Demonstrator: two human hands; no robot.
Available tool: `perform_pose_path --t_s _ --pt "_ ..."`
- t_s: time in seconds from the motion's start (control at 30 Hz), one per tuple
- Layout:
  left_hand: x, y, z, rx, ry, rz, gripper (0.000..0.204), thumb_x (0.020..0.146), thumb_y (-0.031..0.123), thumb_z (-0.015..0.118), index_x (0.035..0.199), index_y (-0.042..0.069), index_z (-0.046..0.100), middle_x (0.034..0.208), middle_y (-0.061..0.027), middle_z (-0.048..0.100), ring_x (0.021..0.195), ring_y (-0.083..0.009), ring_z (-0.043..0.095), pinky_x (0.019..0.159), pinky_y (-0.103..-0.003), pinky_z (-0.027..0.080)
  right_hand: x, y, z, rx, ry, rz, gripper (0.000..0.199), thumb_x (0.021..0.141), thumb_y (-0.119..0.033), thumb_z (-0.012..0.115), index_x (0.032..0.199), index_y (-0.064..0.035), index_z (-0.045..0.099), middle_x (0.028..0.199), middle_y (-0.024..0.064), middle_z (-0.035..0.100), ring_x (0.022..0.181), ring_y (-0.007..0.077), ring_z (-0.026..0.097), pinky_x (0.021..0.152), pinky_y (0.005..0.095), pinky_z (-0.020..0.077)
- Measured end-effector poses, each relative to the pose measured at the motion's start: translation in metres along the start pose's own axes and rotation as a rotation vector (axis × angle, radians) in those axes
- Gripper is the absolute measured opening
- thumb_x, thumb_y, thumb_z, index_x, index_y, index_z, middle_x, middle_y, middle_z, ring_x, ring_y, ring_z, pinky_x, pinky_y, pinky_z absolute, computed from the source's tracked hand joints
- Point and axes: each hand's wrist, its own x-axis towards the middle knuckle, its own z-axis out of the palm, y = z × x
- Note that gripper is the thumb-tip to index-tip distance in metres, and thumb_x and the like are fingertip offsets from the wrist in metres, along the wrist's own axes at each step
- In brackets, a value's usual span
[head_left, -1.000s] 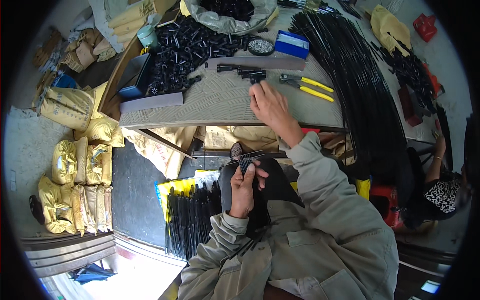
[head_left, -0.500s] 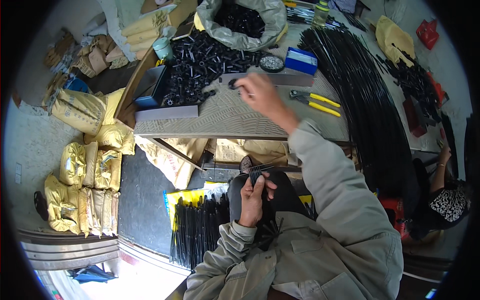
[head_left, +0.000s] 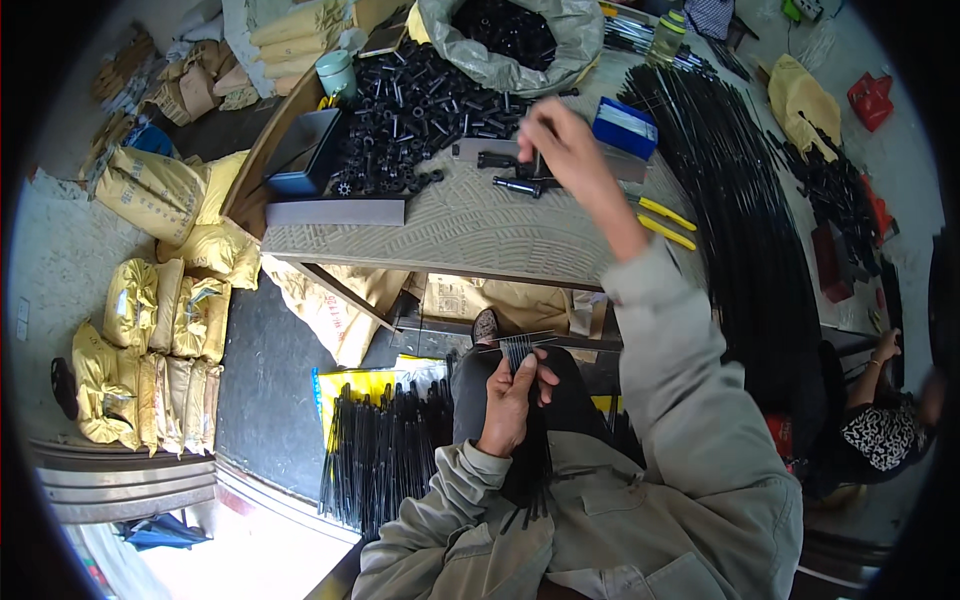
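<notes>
Above my lap, my left hand [head_left: 512, 405] is closed round a bundle of thin black rods [head_left: 517, 350] that look like umbrella ribs. A few thin wires stick out sideways from the top of the bundle, and its lower ends hang down against my jacket. My right hand [head_left: 566, 145] is over the table beside the blue box [head_left: 626, 127], fingers curled together; anything in them is hidden. Just left of it, a black tubular part [head_left: 518, 187] and a black plastic piece [head_left: 494, 160] lie on the table.
Black tubular parts [head_left: 410, 95] are heaped behind a grey strip [head_left: 335, 212], near an open sack [head_left: 480, 75]. Yellow-handled pliers [head_left: 667, 222] and long black rods [head_left: 720, 190] lie rightward. More rods [head_left: 385, 450] stand left of my legs. Another person [head_left: 885, 430] sits far right.
My right hand has moved right and away from me, leaving black parts on the table where it was. My left hand still grips the bundle. The view has shifted slightly.
</notes>
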Motion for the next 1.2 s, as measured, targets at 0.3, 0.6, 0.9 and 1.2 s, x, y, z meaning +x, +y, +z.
perform_pose_path --t_s 0.3,0.6,0.9,1.2 --pt "-0.002 -0.001 -0.001 -0.02 0.014 -0.051 0.02 0.093 0.021 0.045 0.098 0.002 0.051 0.07 -0.0044 0.058 0.054 -0.0073 0.048 0.05 -0.02 0.038 0.091 0.079 0.047 -1.028 -0.041 0.172 0.034 0.069 -0.04 0.068 0.076 -0.0063 0.064 0.08 0.0148 0.064 0.072 0.0294 0.061 0.066 0.0375 0.0469" --pt "-0.001 0.001 0.005 0.068 0.005 -0.013 0.028 0.093 0.03 0.042 0.098 0.003 0.049 0.073 -0.0054 0.06 0.053 -0.0081 0.049 0.049 -0.019 0.038 -0.035 -0.012 0.009 0.0 -0.289 0.194 0.019 0.081 -0.017 0.061 0.096 -0.0046 0.062 0.078 0.0022 0.063 0.061 0.0036 0.052 0.051 0.0175 0.0389" --pt "-0.024 -0.006 0.037 -0.092 -0.051 -0.02 0.025 0.096 0.029 0.028 0.1 0.005 0.036 0.096 -0.0213 0.061 0.061 -0.0191 0.06 0.054 -0.024 0.046 -0.185 -0.023 -0.028 0.023 -0.398 0.221 0.021 0.084 -0.009 0.058 0.102 0.0027 0.059 0.087 0.006 0.062 0.08 0.0103 0.059 0.069 0.0224 0.0471" --pt "-0.043 -0.009 0.054 0.041 -0.055 0.052 0.023 0.096 0.026 0.031 0.099 0.004 0.035 0.102 -0.0216 0.058 0.074 -0.0246 0.064 0.062 -0.027 0.052 -0.201 -0.037 -0.049 0.172 -0.356 0.324 0.02 0.083 -0.011 0.06 0.099 0.0006 0.061 0.08 0.005 0.063 0.071 0.0058 0.057 0.058 0.0166 0.0419"
